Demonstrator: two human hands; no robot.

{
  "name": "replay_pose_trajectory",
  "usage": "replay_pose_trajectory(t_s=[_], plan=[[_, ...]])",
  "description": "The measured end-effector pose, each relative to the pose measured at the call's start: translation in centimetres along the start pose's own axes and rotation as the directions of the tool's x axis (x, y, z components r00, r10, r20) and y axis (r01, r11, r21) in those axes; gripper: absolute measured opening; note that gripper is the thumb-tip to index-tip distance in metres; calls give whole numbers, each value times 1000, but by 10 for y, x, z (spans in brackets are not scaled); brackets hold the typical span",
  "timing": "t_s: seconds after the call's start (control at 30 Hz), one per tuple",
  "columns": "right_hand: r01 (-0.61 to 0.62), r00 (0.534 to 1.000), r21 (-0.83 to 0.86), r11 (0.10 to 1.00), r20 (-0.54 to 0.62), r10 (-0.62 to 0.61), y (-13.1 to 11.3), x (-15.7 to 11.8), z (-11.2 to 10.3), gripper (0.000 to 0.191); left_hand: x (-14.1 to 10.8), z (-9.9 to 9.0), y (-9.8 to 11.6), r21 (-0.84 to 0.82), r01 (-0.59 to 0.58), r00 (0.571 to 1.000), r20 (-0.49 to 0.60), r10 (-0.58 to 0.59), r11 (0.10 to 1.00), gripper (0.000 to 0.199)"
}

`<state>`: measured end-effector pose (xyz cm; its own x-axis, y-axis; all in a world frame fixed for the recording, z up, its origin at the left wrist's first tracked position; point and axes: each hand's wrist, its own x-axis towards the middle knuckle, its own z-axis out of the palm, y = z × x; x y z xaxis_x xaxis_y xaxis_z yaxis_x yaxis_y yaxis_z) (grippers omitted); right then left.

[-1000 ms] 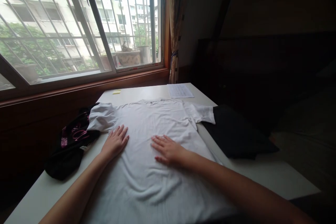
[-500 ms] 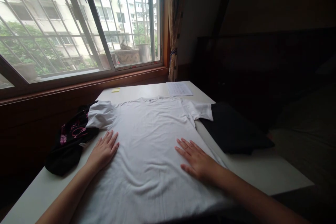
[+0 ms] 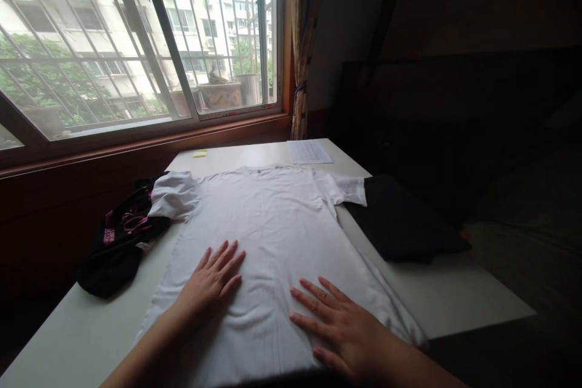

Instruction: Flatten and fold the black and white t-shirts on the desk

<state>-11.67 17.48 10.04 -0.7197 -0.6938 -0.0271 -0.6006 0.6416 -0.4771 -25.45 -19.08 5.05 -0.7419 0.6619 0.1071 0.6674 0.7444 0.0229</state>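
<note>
A white short-sleeved T-shirt (image 3: 268,224) lies spread on the table, its neckline toward the far end and its hem toward me. Shallow wrinkles run across its lower half. My left hand (image 3: 211,279) rests flat on the left-middle of the shirt, fingers spread. Lower and to the right, my right hand (image 3: 339,327) also lies on the fabric with its fingers apart. Neither hand grips the cloth. The shirt's left sleeve overlaps a black garment with pink print (image 3: 122,236), and its right sleeve reaches onto a dark folded cloth (image 3: 400,218).
The white table (image 3: 468,297) extends beyond the shirt on both sides. Printed paper (image 3: 310,151) and a yellow sticky note (image 3: 200,153) lie at its far end. Behind stand a barred window (image 3: 136,42) and a tied curtain (image 3: 302,54). The right side is dark.
My left hand has moved right, inward and slightly nearer over the shirt. My right hand has slid toward me. The shirt's lower wrinkles have shifted, and its lower right edge spreads further out.
</note>
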Motion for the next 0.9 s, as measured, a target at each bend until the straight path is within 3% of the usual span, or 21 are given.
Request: replay_pose_trajectory(t_s=[0.17, 0.3, 0.37, 0.47, 0.53, 0.6, 0.7, 0.8, 0.9], plan=[[3, 998, 20, 1000, 57, -4, -16, -1, 6, 66, -29, 6, -23, 71, 53, 998, -50, -50, 996, 62], [51, 996, 65, 997, 72, -56, -31, -2, 0, 69, -48, 8, -35, 110, 73, 995, -81, -64, 991, 64], [93, 993, 81, 992, 69, -98, -27, 1, -4, 70, -55, 10, -38, 130, 74, 992, -110, -60, 989, 65], [67, 998, 15, 998, -4, -67, 5, 16, -11, 69, -61, 12, -41, 164, 86, 988, -142, -63, 983, 65], [-106, 981, -97, 990, -171, 88, 42, 35, -18, 64, -65, 12, -43, 178, 103, 985, -155, -75, 979, 65], [-294, 920, -139, 946, -310, 240, 82, 57, -26, 63, -69, 13, -47, 184, 118, 982, -167, -87, 976, 66], [-519, 823, -105, 848, -328, 463, 129, 88, -41, 66, -74, 13, -54, 196, 138, 979, -175, -104, 971, 65], [-629, 746, -114, 769, -363, 557, 151, 104, -49, 65, -80, 15, -63, 201, 161, 976, -180, -125, 966, 63], [-667, 703, -130, 734, -439, 560, 159, 103, -46, 64, -85, 17, -73, 194, 196, 970, -183, -161, 961, 61]])
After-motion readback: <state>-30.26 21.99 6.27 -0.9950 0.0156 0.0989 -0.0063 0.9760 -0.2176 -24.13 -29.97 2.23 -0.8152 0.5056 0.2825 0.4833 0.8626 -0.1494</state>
